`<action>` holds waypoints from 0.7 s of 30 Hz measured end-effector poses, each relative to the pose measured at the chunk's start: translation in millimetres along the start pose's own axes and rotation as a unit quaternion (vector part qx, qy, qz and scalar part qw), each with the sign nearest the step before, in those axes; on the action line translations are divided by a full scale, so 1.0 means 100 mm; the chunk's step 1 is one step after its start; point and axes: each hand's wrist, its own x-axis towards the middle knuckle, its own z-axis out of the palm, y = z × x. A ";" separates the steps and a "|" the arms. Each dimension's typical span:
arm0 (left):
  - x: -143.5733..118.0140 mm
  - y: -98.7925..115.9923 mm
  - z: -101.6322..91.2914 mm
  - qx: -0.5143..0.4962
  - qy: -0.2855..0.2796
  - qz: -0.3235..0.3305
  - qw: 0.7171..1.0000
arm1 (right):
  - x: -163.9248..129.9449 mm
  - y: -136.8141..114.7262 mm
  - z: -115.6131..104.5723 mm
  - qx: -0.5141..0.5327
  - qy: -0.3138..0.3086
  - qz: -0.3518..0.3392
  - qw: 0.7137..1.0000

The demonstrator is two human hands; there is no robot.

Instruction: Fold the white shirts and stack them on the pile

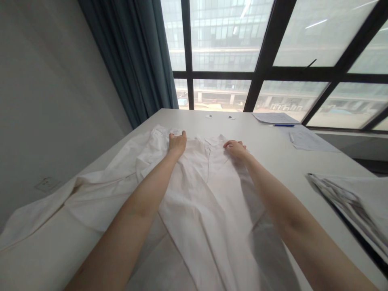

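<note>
A large white garment [209, 206], shirt- or coat-like, lies creased over the white table, its top end away from me. A long sleeve-like part stretches out to the left. My left hand [177, 143] is closed on the cloth near the top left, the thumb raised beside the fingers. At the top right, my right hand [235, 148] pinches the same garment, fingers bent into the fabric. Between my two hands the cloth hangs in loose folds, with a dark seam or opening line running down. The fingertips are partly hidden in the fabric.
Papers [275, 118] and a blue pen [284, 125] lie at the table's far right. A stack of papers or folders [351, 202] sits at the near right. Two small white-and-black pieces [232, 117] lie at the back. A blue curtain [136, 56] hangs left of the window.
</note>
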 end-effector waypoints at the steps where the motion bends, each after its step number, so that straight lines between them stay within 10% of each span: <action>1: -0.01 0.01 -0.01 -0.007 0.007 0.004 1.000 | 0.01 -0.01 0.00 0.007 0.004 0.012 1.000; 7: -0.11 0.12 -0.03 -0.055 0.039 0.044 0.997 | 0.03 -0.06 -0.01 0.049 0.049 0.044 0.997; 12: -0.17 0.28 0.16 -0.116 -0.040 0.117 0.986 | 0.04 -0.10 0.00 0.090 0.104 0.032 0.990; 21: -0.20 0.27 0.49 -0.242 -0.017 0.053 0.969 | -0.06 -0.11 0.07 0.085 0.143 -0.021 0.986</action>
